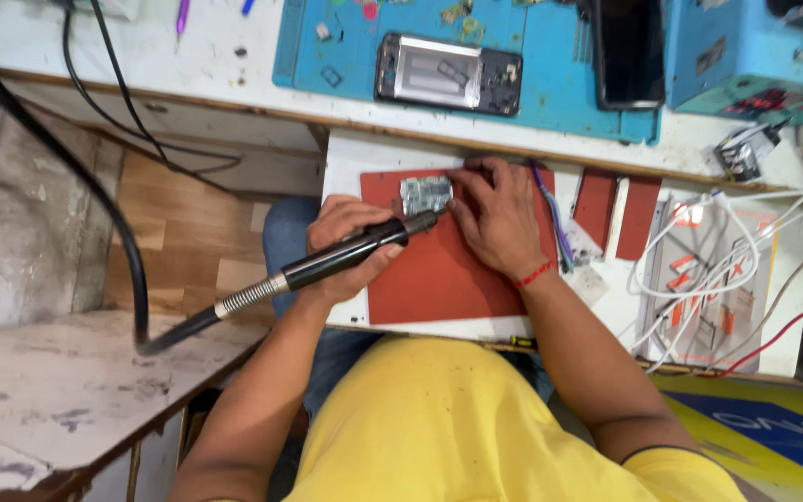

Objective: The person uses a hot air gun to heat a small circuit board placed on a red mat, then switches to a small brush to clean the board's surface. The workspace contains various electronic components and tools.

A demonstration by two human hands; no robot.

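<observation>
the circuit board (426, 193) lies at the upper edge of the red mat (439, 274). the left hand (346, 249) grips the black handpiece (346, 257), long axis pointing up-right, tip touching the board's lower right corner. the right hand (494, 218), nearer, presses spread fingers on the board's right edge.

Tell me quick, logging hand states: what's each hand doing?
Left hand: closed around the black handpiece.
Right hand: fingers pressing the small circuit board onto the red mat.

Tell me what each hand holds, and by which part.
Left hand grips the black hot-air handpiece around its barrel. Right hand pins the small circuit board at its right edge.
</observation>
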